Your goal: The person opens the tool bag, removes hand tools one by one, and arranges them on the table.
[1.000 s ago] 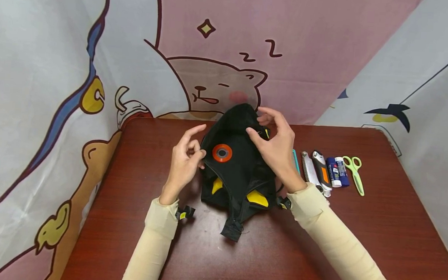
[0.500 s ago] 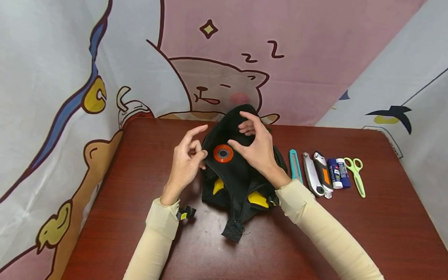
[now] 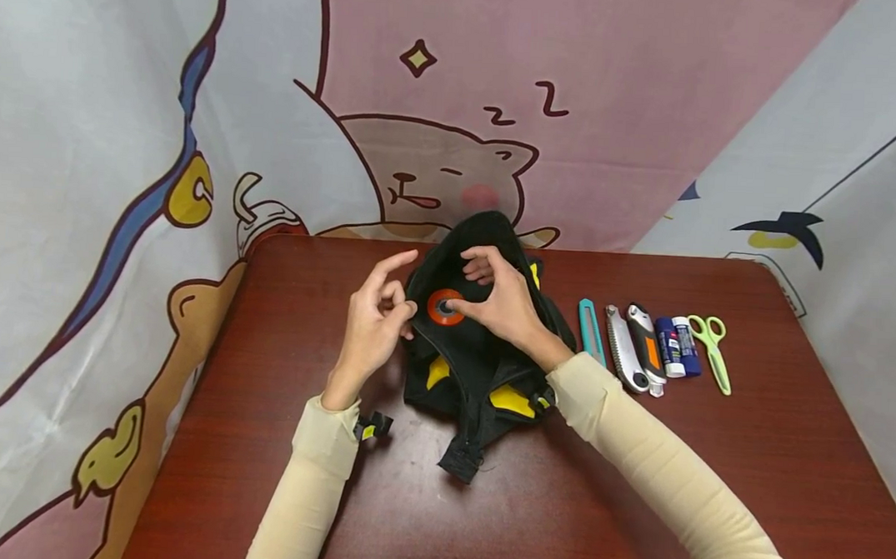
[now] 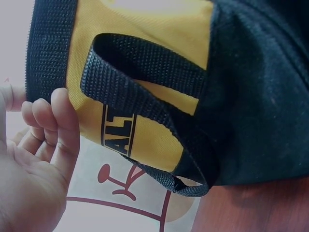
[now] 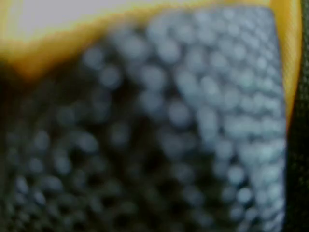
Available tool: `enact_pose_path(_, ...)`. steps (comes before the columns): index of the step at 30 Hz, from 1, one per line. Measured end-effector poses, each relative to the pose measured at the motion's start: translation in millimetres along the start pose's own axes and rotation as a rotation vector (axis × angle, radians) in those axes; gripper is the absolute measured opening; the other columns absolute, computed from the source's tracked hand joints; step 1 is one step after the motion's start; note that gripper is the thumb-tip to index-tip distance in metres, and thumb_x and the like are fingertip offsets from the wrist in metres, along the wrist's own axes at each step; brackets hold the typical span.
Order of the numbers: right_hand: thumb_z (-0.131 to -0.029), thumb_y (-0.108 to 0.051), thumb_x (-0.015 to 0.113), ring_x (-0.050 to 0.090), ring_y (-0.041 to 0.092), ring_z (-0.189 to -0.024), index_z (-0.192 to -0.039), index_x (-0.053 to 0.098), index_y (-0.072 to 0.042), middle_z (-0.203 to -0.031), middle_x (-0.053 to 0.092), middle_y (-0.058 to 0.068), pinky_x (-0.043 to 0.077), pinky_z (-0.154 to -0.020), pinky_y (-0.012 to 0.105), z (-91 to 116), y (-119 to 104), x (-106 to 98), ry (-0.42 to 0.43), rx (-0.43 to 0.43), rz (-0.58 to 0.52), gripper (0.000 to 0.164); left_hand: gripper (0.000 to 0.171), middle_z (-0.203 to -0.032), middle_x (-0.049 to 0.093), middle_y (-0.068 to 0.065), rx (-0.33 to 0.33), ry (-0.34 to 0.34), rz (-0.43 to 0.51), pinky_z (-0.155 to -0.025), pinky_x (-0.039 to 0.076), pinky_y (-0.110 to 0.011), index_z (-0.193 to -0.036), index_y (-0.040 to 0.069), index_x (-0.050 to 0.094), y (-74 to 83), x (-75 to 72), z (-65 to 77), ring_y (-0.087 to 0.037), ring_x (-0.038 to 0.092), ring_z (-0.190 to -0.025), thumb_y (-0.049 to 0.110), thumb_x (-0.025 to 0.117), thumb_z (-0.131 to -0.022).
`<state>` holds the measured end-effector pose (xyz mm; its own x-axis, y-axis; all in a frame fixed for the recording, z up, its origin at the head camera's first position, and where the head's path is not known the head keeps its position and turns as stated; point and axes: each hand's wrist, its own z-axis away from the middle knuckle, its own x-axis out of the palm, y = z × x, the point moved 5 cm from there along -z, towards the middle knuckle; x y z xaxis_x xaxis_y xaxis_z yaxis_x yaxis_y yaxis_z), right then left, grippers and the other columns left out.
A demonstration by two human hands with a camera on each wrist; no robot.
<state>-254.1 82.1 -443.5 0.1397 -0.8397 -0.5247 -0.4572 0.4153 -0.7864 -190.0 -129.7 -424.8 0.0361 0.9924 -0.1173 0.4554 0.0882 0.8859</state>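
Observation:
A black tool bag [image 3: 483,339] with yellow panels stands open-mouthed on the table. My left hand [image 3: 371,326] pinches its left rim, index finger extended; in the left wrist view the curled fingertips [image 4: 63,104] lie on the black webbing edge [image 4: 50,48]. Inside the bag's mouth is an orange ring-shaped roll [image 3: 435,314] with a grey centre. My right hand [image 3: 507,307] is over the mouth, thumb overlapping the roll and fingers loosely bent, thumb and fingers apart. The right wrist view holds only blurred black webbing [image 5: 193,121] and yellow cloth.
Right of the bag lie a teal cutter [image 3: 590,329], a folding saw [image 3: 625,347], a utility knife [image 3: 646,342], two glue sticks [image 3: 674,348] and green scissors [image 3: 713,349]. A printed curtain [image 3: 603,169] hangs behind the table [image 3: 437,529].
My right hand has moved left and down from the bag's right rim to over the orange roll, uncovering the teal cutter. My left hand stays at the left rim.

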Motion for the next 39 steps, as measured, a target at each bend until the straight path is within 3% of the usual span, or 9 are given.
enact_pose_path(13, -0.081, -0.008, 0.099, 0.067, 0.041, -0.119, -0.148, 0.055, 0.001, -0.131, 0.066, 0.028, 0.057, -0.104, 0.055, -1.0, 29.2, 19.9, -0.123, 0.093, 0.002, 0.080, 0.070, -0.064, 0.046, -0.003, 0.004, -0.007, -0.005, -0.047, 0.061, -0.033, -0.157, 0.015, 0.061, -0.1, 1.2, 0.5, -0.022, 0.058, -0.045, -0.012, 0.059, -0.093)
enact_pose_path(19, -0.081, -0.003, 0.098, 0.065, 0.042, -0.120, -0.146, 0.055, 0.002, -0.131, 0.065, 0.029, 0.056, -0.103, 0.056, -1.0, 38.0, 24.4, -0.131, 0.128, -0.035, 0.078, 0.069, -0.064, 0.046, -0.003, 0.002, -0.002, -0.002, -0.047, 0.060, -0.031, -0.156, 0.014, 0.062, -0.5, 0.8, 0.0, -0.019, 0.058, -0.046, -0.012, 0.060, -0.092)
enact_pose_path(23, -0.081, -0.002, 0.097, 0.063, 0.043, -0.120, -0.145, 0.054, 0.004, -0.132, 0.064, 0.029, 0.055, -0.103, 0.057, -0.7, 46.3, 28.3, -0.137, 0.144, -0.055, 0.077, 0.069, -0.065, 0.046, -0.003, 0.003, -0.006, 0.003, -0.048, 0.061, -0.032, -0.156, 0.015, 0.061, 0.3, 0.8, 0.1, -0.028, 0.058, -0.045, -0.012, 0.059, -0.093)
enact_pose_path(26, -0.081, -0.004, 0.099, 0.063, 0.040, -0.122, -0.144, 0.056, 0.003, -0.132, 0.063, 0.026, 0.055, -0.103, 0.055, -0.8, 51.5, 31.8, -0.150, 0.146, -0.037, 0.076, 0.068, -0.065, 0.045, -0.004, 0.000, -0.010, 0.004, -0.048, 0.061, -0.033, -0.157, 0.013, 0.060, 0.3, 0.9, 0.8, -0.029, 0.058, -0.045, -0.011, 0.059, -0.094)
enact_pose_path(31, -0.079, -0.009, 0.101, 0.063, 0.036, -0.126, -0.143, 0.058, -0.003, -0.136, 0.064, 0.019, 0.056, -0.105, 0.053, -0.8, 55.3, 36.3, -0.173, 0.144, 0.000, 0.077, 0.066, -0.065, 0.045, -0.005, -0.001, -0.020, 0.001, -0.048, 0.061, -0.032, -0.157, 0.008, 0.059, -0.4, 1.1, 0.8, -0.021, 0.058, -0.047, -0.011, 0.059, -0.094)
enact_pose_path(39, -0.077, -0.008, 0.102, 0.062, 0.039, -0.128, -0.140, 0.059, -0.001, -0.140, 0.063, 0.020, 0.051, -0.115, 0.053, -1.6, 60.0, 43.4, -0.196, 0.115, 0.031, 0.076, 0.065, -0.065, 0.045, -0.005, -0.001, -0.029, -0.007, -0.048, 0.061, -0.033, -0.157, 0.005, 0.058, -1.5, 1.3, 0.8, -0.023, 0.058, -0.046, -0.010, 0.059, -0.094)
